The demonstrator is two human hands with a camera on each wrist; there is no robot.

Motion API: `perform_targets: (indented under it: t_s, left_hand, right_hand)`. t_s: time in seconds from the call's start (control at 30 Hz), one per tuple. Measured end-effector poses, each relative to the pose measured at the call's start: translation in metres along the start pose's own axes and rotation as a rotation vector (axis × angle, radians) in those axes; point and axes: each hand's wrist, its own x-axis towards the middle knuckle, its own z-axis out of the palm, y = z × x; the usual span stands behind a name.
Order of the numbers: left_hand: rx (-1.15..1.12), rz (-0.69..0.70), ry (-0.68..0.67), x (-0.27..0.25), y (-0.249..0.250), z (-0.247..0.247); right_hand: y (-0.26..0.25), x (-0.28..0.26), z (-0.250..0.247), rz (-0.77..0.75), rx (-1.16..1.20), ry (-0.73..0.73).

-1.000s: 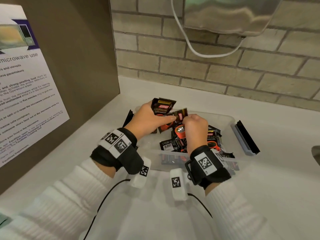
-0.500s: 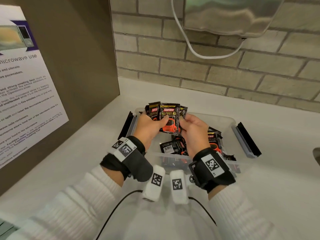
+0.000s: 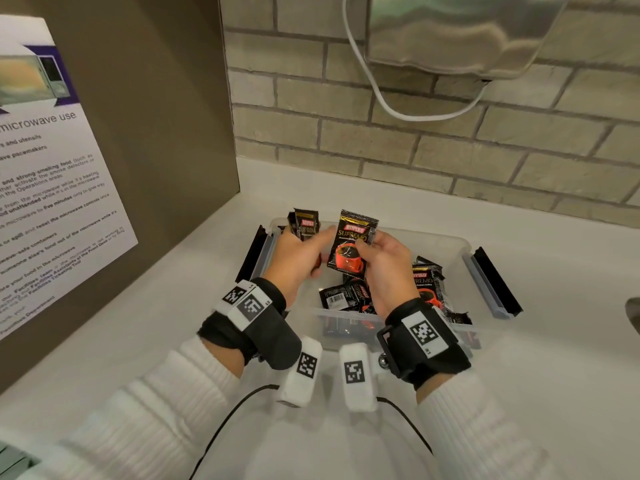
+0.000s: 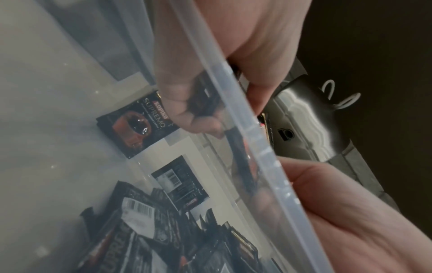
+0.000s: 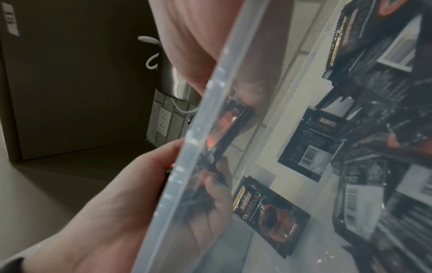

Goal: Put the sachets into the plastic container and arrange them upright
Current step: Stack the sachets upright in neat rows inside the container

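Over the clear plastic container (image 3: pixel 438 239), my left hand (image 3: pixel 309 251) grips a small stack of black Kopiko sachets (image 3: pixel 307 227), held upright. Just to its right, my right hand (image 3: pixel 373 248) pinches one sachet (image 3: pixel 352 244) by its edge, face towards me. Loose sachets (image 3: pixel 425 286) lie in a jumble in the right half of the container. Through the container wall (image 4: pixel 236 112), the left wrist view shows my left fingers (image 4: pixel 184 109) curled on the stack, and a single sachet (image 4: pixel 138 123) lying flat on the bottom. That flat sachet (image 5: pixel 268 208) and the pile (image 5: pixel 385 147) also show in the right wrist view.
The container sits on a white counter (image 3: pixel 554 341) with its side latches (image 3: pixel 493 287) folded out. A brown panel with a microwave notice (image 3: pixel 59 188) stands at the left. The brick wall (image 3: pixel 415 150) carries a metal dispenser (image 3: pixel 450 32) and a white cable.
Both hands held a fan of sachets together half a second ago. My right hand has drawn one sachet off to the right while the left keeps the rest.
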Motion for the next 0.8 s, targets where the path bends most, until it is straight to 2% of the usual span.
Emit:
perform_targets:
  t_s: [0.1,0.23,0.37,0.47,0.6,0.8]
  left_hand:
    - [-0.164,-0.085,-0.035,0.0,0.004,-0.008]
    - [-0.116,-0.047,-0.109,-0.003,0.004,-0.009]
    - [-0.068,-0.022,-0.155,-0.007,0.004,-0.006]
    - [-0.059,-0.043,-0.182,-0.009,0.006,-0.004]
    - [-0.069,-0.113,-0.242,-0.009,0.008,0.0]
    - [0.002,-0.187,-0.369,-0.007,0.005,0.001]
  right_hand:
    - [0.0,0.002,-0.005,0.025,0.083,0.025]
    - [0.0,0.003,-0.006,0.075,0.187,-0.053]
    - [-0.003,-0.001,-0.002,0.099,0.105,-0.13]
    - [0.0,-0.001,-0.001,0.112,0.031,-0.11]
    - [0.0,-0.001,0.002,0.122,0.0,-0.146]
    - [0.0,-0.003,0.004,0.055,-0.024,-0.208]
